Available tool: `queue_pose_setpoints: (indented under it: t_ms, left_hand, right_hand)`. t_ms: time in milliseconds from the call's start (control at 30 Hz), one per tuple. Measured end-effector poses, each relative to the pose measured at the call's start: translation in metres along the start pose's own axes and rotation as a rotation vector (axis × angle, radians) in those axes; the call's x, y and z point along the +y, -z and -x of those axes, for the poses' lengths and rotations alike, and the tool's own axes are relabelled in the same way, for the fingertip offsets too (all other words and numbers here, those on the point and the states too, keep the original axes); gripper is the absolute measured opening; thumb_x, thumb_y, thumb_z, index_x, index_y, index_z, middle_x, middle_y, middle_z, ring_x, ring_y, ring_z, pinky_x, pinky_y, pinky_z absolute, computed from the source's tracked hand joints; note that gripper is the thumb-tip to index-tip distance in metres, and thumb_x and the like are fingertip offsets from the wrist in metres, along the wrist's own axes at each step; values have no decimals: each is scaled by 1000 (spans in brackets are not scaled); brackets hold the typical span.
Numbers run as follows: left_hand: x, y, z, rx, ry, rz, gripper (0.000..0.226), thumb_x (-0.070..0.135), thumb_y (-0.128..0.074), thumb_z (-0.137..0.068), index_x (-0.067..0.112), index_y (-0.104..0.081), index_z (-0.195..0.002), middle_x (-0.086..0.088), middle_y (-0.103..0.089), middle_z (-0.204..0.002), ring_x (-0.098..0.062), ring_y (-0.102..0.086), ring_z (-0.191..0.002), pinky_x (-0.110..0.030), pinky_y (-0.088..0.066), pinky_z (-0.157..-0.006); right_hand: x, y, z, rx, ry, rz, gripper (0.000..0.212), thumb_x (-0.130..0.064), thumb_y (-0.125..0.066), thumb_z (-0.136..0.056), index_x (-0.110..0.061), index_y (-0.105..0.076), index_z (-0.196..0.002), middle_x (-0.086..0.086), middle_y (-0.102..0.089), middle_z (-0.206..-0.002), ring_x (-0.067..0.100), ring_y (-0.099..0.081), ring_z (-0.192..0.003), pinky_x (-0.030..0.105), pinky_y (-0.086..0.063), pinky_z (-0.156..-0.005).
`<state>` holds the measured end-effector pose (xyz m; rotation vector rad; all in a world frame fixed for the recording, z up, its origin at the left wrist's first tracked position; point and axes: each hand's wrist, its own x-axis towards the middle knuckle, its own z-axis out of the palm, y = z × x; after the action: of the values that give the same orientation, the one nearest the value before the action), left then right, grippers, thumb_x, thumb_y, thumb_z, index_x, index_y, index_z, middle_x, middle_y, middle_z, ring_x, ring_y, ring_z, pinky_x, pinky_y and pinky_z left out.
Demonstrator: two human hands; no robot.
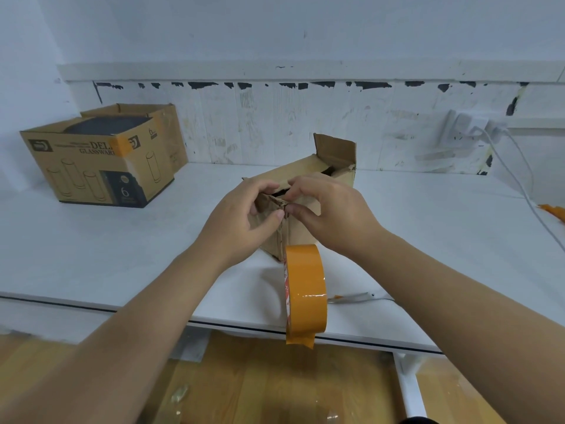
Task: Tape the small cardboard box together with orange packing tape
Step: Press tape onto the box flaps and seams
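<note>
**Box Flap Closure: Hand and Material Positions**

We observe the small cardboard box (pixel 301 209) resting on the white table (pixel 428 240), directly under both hands. Its near corner points toward us. One far flap stands upright beyond the right hand; the top seam shows a dark gap between the flaps.

The left hand (pixel 241 218) grips the near top edge of the box from the left. Its fingers curl over the flap edge and its thumb presses against the box face below. The right hand (pixel 330 209) meets it from the right, with fingers curled over the same edge and the thumb pinching the cardboard just beside the left thumb. The two hands nearly touch at the fingertips.

The roll of orange packing tape (pixel 305 293) appears below the hands, between the two forearms, standing on edge. A short free end of tape hangs from its lower side. We cannot tell whether the roll rests on the table or hangs from the right wrist.

Well to the left of the left hand stands a larger printed glassware carton (pixel 101 166), open at the top. Far right of the right hand, a white cable (pixel 519 179) runs down from a wall socket (pixel 467 127), and an orange tape scrap (pixel 555 211) lies at the table's edge.
</note>
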<state>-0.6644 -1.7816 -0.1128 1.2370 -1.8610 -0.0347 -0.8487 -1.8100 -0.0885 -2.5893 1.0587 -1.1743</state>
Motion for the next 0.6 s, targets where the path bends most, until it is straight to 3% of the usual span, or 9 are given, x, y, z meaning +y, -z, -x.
queue_pose_setpoints:
  t_ms: [167, 333, 433, 600]
  left_hand:
    - [4, -7, 1, 67, -15, -10, 37, 28, -60, -84, 23, -57, -120, 22, -53, -101, 7, -48, -87, -9, -36, -75]
    - [-8, -1, 8, -31, -2, 28, 41, 37, -57, -89, 30, -49, -129, 31, -49, -105, 2, -48, -94, -6, -33, -77]
    - [-13, 2, 8, -81, 0, 15, 48, 35, -63, -87, 32, -46, -132, 30, -48, -110, -1, -47, -96, -10, -34, -78]
    - [-8, -7, 7, 14, -36, 22, 45, 30, -67, -85, 25, -51, -127, 31, -47, -103, 11, -45, -95, -4, -32, -80]
  right_hand:
    - [-2, -8, 1, 66, -17, -17, 6, -18, -66, -87, -17, -69, -91, -5, -69, -97, 8, -59, -90, 9, -38, -71]
    - [2, -5, 5, 24, 5, -7, 12, -23, -66, -87, -21, -66, -99, -7, -67, -105, 9, -59, -97, 15, -42, -73]
    - [6, -3, 6, -27, 29, 28, 23, -24, -70, -83, -23, -62, -105, -9, -63, -110, 11, -59, -99, 31, -51, -76]
    - [4, -10, 7, 49, 61, 42, 25, -20, -73, -80, -17, -62, -102, -5, -65, -101, 15, -59, -88, 36, -50, -68]
